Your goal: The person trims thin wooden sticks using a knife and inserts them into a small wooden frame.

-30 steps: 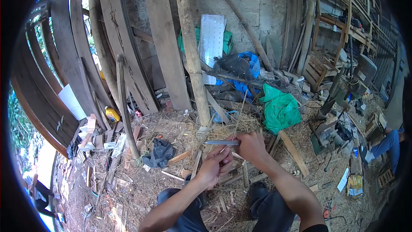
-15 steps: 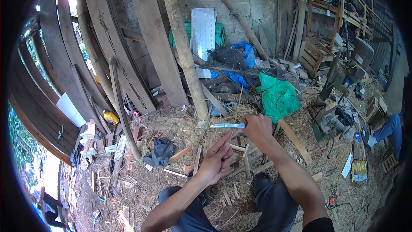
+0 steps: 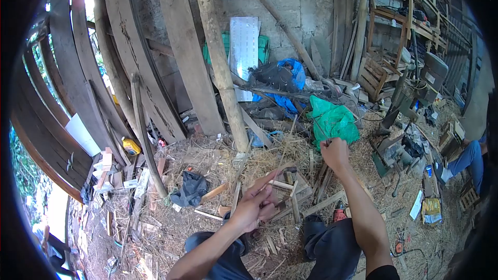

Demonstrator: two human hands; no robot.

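My left hand (image 3: 254, 206) is closed around a thin stick (image 3: 280, 171), which points up and to the right past my fingers. Farther right and higher, my right hand (image 3: 336, 154) forms a fist around a knife. Most of the knife's handle is hidden in the fist. Its blade (image 3: 320, 130) shows only as a thin dark line, seen nearly edge-on against the green plastic bag (image 3: 334, 122). Knife and stick are apart. Below both hands are my knees in dark trousers.
Wood scraps and straw cover the ground, with a black plastic bag (image 3: 191, 189) at left. A wooden pole (image 3: 220, 67) and planks (image 3: 189, 46) lean ahead. A yellow bottle (image 3: 130, 146) stands at left. Another person's leg (image 3: 464, 161) is at far right.
My right hand has moved right, taking the knife away from the stick. The blade turned from lying flat leftward to slanting up and left. My left hand shifted slightly lower.
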